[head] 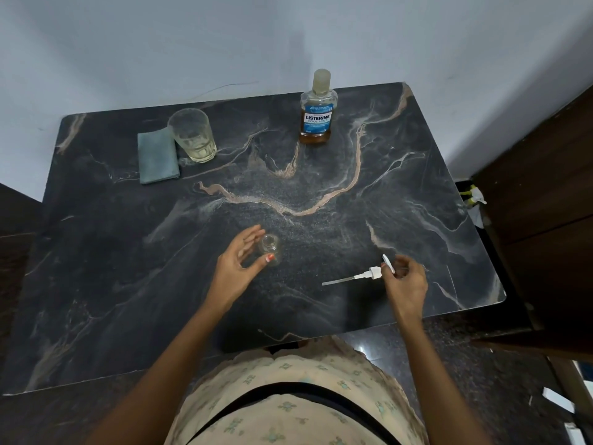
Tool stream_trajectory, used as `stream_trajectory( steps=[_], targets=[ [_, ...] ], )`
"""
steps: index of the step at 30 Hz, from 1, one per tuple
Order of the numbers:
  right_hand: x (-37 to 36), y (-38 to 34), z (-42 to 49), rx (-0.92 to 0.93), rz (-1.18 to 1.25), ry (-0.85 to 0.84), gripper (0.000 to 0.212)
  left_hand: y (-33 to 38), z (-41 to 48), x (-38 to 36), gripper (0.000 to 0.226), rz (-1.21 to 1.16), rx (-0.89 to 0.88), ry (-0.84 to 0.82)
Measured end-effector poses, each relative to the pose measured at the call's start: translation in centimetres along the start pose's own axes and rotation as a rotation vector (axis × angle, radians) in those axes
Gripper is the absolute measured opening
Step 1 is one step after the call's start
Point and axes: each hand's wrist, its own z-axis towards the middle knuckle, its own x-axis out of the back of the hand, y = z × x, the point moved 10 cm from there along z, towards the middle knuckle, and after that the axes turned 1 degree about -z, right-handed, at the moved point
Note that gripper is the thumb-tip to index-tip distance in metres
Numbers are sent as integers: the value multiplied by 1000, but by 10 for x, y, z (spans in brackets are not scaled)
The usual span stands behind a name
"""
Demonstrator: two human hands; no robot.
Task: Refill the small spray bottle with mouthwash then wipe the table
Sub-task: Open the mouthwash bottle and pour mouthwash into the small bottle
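Left hand (236, 263) loosely round open spray bottle (270, 248); right hand (405, 277) pinching pump head (372, 273).

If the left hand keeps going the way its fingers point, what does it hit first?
The left hand points up and to the right, so it likely meets the open small spray bottle first; its thumb already touches it. Depth is hard to judge.

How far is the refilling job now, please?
Done: the small spray bottle stands open, its pump head removed. In hand: the left hand is at the bottle, and the right hand holds the pump head just above the table. Left: opening the capped Listerine bottle, pouring, refitting the pump, wiping with the folded cloth.
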Motion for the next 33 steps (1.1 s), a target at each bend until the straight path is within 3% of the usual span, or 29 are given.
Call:
stream_trajectory(
  steps=[5, 15, 22, 33],
  targets=[
    [-13, -34, 9, 78, -50, -6, 22, 1, 3, 17, 42, -5, -18, 86],
    [-106, -129, 46, 263, 21, -252, 17, 32, 71, 33, 31, -47, -53, 171],
    [-157, -170, 83, 326, 16, -333, 36, 48, 149, 3, 37, 35, -70, 64],
    [-166, -224, 175, 350, 106, -221, 62, 70, 266, -35, 58, 124, -51, 25]
  ],
)
